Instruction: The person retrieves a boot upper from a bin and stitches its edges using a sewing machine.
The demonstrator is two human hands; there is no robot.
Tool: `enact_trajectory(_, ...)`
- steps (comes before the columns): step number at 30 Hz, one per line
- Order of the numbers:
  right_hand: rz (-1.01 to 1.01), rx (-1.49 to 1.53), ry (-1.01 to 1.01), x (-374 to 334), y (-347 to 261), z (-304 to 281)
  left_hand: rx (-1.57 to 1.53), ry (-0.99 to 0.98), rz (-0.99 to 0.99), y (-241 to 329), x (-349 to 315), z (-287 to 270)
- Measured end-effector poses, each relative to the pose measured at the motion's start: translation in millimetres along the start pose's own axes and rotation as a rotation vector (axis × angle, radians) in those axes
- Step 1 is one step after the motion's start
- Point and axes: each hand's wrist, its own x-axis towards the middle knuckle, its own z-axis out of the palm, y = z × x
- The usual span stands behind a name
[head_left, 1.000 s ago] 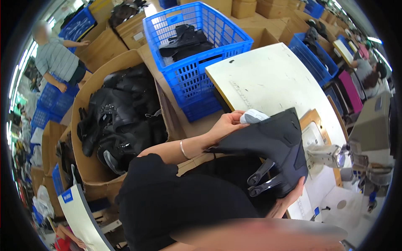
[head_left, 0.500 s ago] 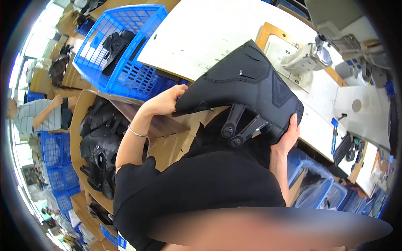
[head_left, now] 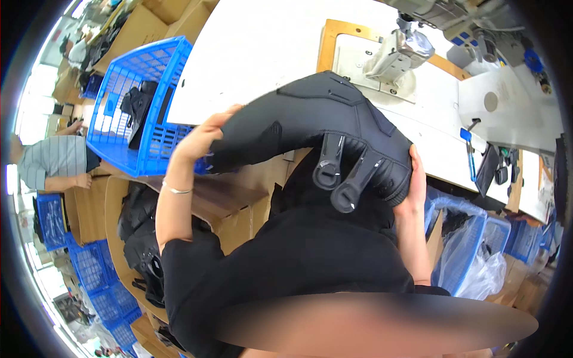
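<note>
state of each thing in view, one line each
black padded piece, held, bent
two straps, free ends toward the wearer
left hand, gripping the piece's left end
right hand, against the piece's right end
sewing machine, running or idle unclear
left blue crate, open, holding black pieces
cardboard box, open, holding black pieces

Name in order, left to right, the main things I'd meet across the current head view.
Co-worker in a striped shirt, open blue crate, left hand, black strapped piece, right hand, clear plastic sheeting.
</note>
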Motion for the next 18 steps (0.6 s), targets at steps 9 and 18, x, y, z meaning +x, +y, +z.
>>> enact_trajectory(9, 0.338, 0.385, -0.249, -8, 22, -6, -0.315, 0.13, 0.462, 34, -19, 18)
enact_trajectory(18, 0.709, 0.244, -0.211, 6, 92, -15, 0.624, 0.292, 0.719, 62, 13, 94)
